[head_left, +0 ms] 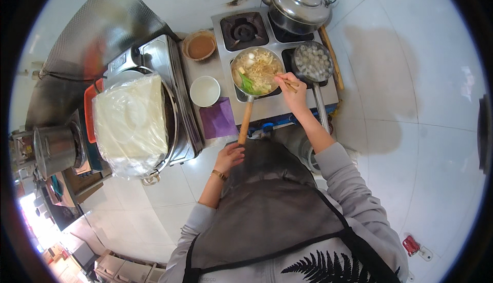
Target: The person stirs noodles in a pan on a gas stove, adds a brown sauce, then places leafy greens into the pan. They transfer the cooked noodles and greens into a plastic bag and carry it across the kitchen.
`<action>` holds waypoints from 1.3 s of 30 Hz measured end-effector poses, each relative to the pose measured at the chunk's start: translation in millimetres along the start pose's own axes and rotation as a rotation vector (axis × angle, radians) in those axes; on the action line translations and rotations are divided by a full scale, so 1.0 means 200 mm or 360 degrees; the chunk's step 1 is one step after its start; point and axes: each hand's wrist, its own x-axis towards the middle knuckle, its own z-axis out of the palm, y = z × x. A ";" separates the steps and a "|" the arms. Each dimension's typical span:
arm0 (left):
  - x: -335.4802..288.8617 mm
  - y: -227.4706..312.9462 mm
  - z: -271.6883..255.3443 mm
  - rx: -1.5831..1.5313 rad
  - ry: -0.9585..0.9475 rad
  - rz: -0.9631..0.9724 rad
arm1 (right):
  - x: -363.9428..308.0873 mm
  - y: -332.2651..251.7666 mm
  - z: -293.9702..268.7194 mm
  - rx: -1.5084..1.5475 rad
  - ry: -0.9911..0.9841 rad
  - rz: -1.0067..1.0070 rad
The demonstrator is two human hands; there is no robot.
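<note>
My left hand [230, 158] is closed around the lower end of the long wooden handle [246, 118] of a pan [233, 71]. The pan rests on the gas stove [222, 44], filled with noodles [264, 63] in broth, with green leaves [248, 85] at its near side and a few pale pieces at the far left. My right hand [292, 92] grips a pair of wooden chopsticks [290, 82] at the pan's right rim; their tips are hard to make out among the noodles.
Right of the noodles, another pan holds many pale round balls [313, 61], its metal handle [320, 103] pointing toward me. Behind it stands a large kettle [300, 8]. To the left are a white bowl [205, 91], a purple cloth [218, 119], a brown-filled bowl [199, 45] and a plastic-covered tray [131, 124].
</note>
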 end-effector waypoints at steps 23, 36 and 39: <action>0.48 -0.32 0.29 -0.0200 -0.0100 -0.0285 | 0.08 -0.23 -0.20 -0.0152 -0.0400 0.0050; 0.87 -0.48 0.43 0.0233 0.0327 0.0070 | 0.22 -0.20 -0.34 -0.0073 -0.0122 0.0452; 0.80 -0.40 0.52 0.1977 0.0904 0.0927 | 0.21 -0.16 -0.33 -0.0193 -0.0172 0.0258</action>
